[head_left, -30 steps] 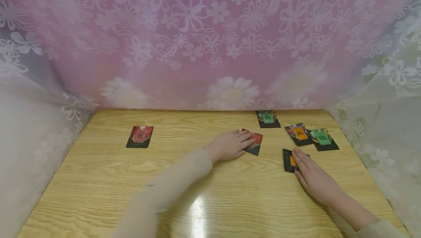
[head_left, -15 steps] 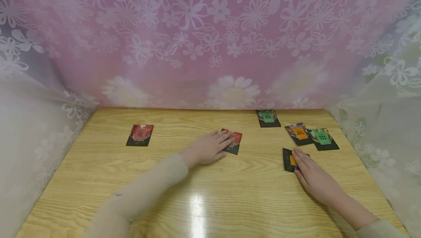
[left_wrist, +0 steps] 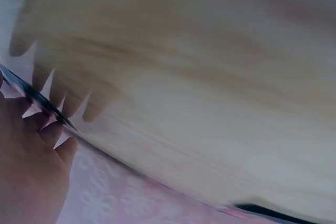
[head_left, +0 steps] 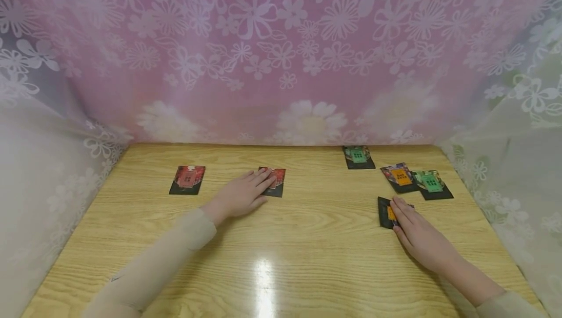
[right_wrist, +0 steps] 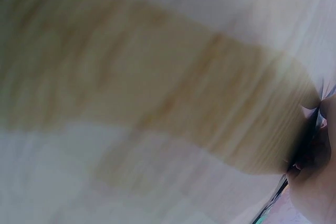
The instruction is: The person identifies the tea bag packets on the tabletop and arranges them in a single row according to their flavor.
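Observation:
My left hand (head_left: 240,193) lies on a red and black sachet (head_left: 276,188), its straight fingers covering the sachet's left part. To its left is a second red and black sachet (head_left: 187,180), apart from the hand. My right hand (head_left: 423,242) rests with extended fingers on a black sachet with an orange label (head_left: 386,212), hiding its right side. In the left wrist view the left hand (left_wrist: 34,163) touches the thin dark edge of its sachet (left_wrist: 39,98). The right wrist view catches only part of the right hand (right_wrist: 315,166) at the edge.
Beyond the right hand lie a purple and orange sachet (head_left: 400,177) and a green and black sachet (head_left: 433,184), which touch or overlap. Another green sachet (head_left: 358,157) lies at the back of the wooden table (head_left: 325,264). A pink floral curtain (head_left: 263,64) hangs behind.
My left hand has slid left across the table, and the red sachet under its fingers has moved with it. The right hand and the other sachets have stayed in place.

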Demonstrator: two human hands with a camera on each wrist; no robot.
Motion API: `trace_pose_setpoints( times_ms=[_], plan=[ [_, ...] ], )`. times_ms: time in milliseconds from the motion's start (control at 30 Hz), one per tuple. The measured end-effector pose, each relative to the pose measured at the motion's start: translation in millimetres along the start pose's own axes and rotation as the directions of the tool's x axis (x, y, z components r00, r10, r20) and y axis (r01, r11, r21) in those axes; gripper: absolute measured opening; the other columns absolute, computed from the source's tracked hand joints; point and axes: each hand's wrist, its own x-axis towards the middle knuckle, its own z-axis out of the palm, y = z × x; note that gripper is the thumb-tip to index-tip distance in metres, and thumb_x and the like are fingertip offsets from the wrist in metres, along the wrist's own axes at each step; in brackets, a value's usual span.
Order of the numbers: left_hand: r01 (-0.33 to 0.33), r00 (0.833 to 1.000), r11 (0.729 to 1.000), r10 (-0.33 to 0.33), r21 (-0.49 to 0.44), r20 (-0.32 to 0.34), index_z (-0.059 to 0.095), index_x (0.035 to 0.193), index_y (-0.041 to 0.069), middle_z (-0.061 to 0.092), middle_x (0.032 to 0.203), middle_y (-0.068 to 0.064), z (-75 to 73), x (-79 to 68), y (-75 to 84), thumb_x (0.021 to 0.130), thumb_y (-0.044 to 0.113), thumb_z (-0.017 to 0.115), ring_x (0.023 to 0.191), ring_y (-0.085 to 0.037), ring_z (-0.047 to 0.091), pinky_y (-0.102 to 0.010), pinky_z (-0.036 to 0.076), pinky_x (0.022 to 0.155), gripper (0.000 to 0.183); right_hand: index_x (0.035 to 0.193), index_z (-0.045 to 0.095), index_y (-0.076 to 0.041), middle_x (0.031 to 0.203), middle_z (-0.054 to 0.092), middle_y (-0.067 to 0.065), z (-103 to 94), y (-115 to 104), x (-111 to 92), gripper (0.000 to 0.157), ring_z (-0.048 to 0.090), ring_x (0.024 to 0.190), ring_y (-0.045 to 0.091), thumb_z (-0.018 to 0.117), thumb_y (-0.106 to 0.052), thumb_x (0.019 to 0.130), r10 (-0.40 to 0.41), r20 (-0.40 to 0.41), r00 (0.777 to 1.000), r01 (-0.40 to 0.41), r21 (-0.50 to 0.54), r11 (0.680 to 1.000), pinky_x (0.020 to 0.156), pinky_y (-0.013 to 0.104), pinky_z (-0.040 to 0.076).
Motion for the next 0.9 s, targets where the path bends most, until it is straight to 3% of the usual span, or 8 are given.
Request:
trace_pose_setpoints(
  times_ms=[400,900],
  plan=[
    [0.081,0.996,0.996,-0.082,-0.031,-0.035,0.025,0.17,0.009,0.019,0.178,-0.016,3.9,-43.3,-33.2,0.114,0.043,0.045,0.165,-0.034,0.023,-0.053,0.022,0.135,0.068,0.166,0.027,0.006,0.171,0.029,0.03,0.1,-2.3,0.8,0.067,0.031,0.158,0.048,0.053,-0.026,0.113,0.003,0.007,1.0,-0.003,0.002,1.0,0.127,0.063,0.029],
    [0.115,0.989,0.992,-0.119,-0.048,-0.085,0.027,0.17,0.011,0.023,0.177,-0.013,7.8,-70.3,-49.4,0.112,0.046,0.049,0.163,-0.034,0.027,-0.053,0.027,0.133,0.071,0.165,0.028,0.007,0.169,0.032,0.032,0.9,-0.5,0.0,0.066,0.034,0.156,0.049,0.054,-0.024,0.113,-0.019,-0.024,1.0,0.018,-0.007,1.0,0.133,0.055,0.022]
  ],
)
